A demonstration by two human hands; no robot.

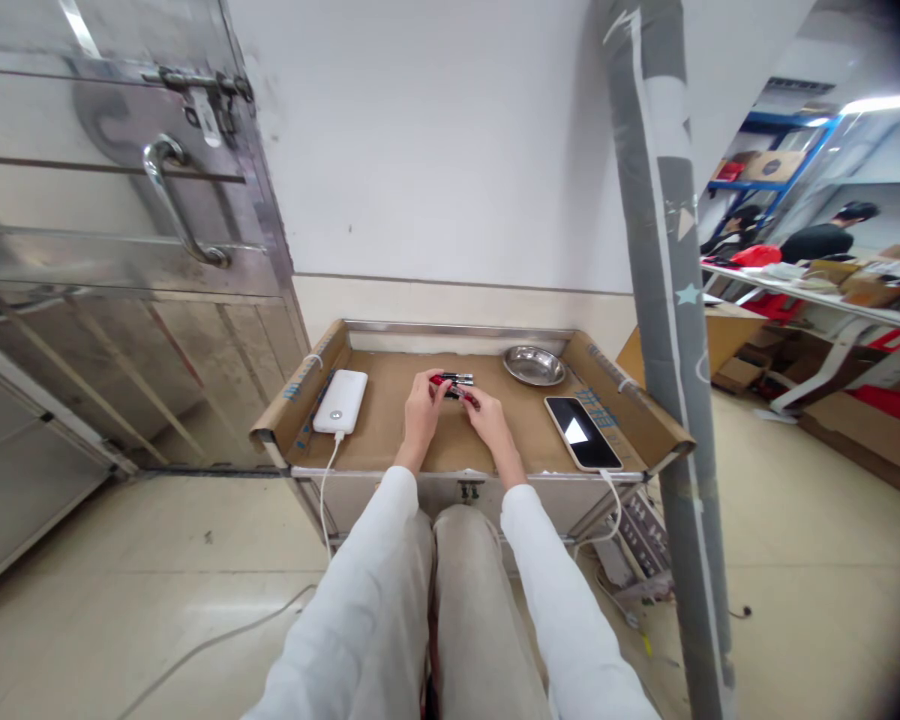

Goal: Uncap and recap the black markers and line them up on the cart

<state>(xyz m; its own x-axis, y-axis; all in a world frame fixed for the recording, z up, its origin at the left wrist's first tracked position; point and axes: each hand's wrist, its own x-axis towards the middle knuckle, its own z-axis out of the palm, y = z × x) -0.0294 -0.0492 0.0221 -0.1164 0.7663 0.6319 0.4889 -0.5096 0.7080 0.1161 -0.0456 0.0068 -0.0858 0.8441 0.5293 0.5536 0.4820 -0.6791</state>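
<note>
My left hand (420, 415) and my right hand (492, 422) are close together over the brown cardboard-covered tabletop (379, 450). Between the fingertips of both is a small red slender piece (463, 393), too small to identify; each hand is closed on an end of it. Just beyond the fingers lie several short, thin black-and-silver pieces (461, 378), partly hidden by my left hand. Past my right hand, a round metal bowl (534, 367) stands at the back right.
A white power bank (340, 402) with a cable lies on the left, and a phone (583, 433) with a cable on the right. Raised cardboard sides (622, 400) edge the table. A tall grey wrapped roll (671, 250) leans at the right; a metal door (120, 200) stands left.
</note>
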